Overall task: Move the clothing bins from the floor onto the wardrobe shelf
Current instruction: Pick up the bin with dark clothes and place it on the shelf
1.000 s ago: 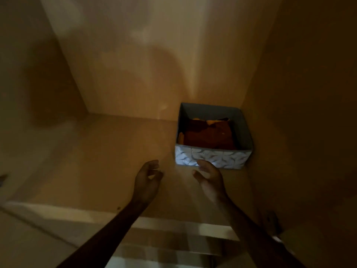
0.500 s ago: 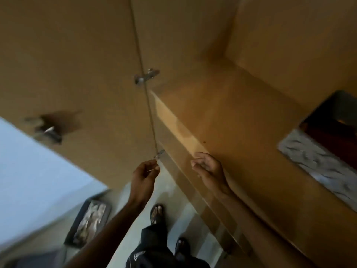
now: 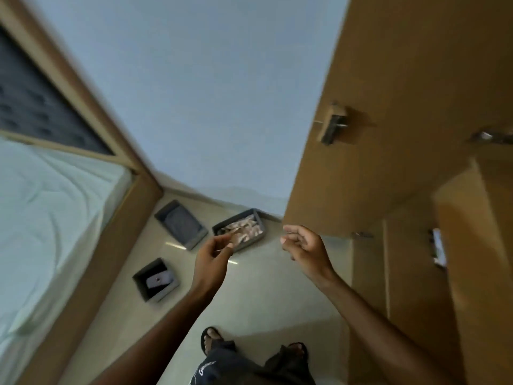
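Observation:
Three grey clothing bins stand on the pale floor ahead. One bin (image 3: 181,223) with dark blue cloth sits by the bed corner. A second bin (image 3: 241,228) holds light patterned cloth near the wall. A smaller bin (image 3: 155,279) with a pale folded item is nearest me, beside the bed frame. My left hand (image 3: 213,257) and my right hand (image 3: 305,247) hang in the air at mid frame, fingers loosely curled, holding nothing. The wardrobe shelf (image 3: 469,234) shows at the right edge; the bin on it is out of view.
A wooden wardrobe door (image 3: 388,107) with hinges stands open on the right. A bed with a white sheet (image 3: 41,223) and wooden frame fills the left. A blue-grey wall is behind the bins. My sandalled feet (image 3: 213,339) are on the floor below.
The view has swung left from inside the wardrobe shelf to the floor and the bins. Both hands have pulled back out of the shelf and stay empty.

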Demonstrator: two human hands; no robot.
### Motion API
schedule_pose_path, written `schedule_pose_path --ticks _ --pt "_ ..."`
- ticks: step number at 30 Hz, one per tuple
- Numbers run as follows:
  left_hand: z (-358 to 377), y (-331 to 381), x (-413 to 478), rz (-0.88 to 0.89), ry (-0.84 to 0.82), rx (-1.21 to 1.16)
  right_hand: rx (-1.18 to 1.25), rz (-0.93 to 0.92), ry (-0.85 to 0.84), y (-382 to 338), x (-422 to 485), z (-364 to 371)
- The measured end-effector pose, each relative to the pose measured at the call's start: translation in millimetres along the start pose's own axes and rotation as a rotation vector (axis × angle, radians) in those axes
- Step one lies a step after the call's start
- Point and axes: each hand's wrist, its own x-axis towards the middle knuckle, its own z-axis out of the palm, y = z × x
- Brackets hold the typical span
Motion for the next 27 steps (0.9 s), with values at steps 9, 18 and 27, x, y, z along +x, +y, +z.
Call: schedule_pose_path --ticks 9,18,27 --pt "-190.6 -60.1 -5.0 -0.122 0.332 -0.121 -0.190 -0.073 -0.393 -35.8 36.0 217.4" --pt "-306.1 -142.0 -81.7 -0.372 0.888 -0.391 -0.470 -0.130 -0.979 -45.9 5.0 420.2" --pt "-318.6 -213.3 -193.5 -0.567 1.322 -0.672 -0.728 -0.208 -1.487 -17.6 -102.7 552.0"
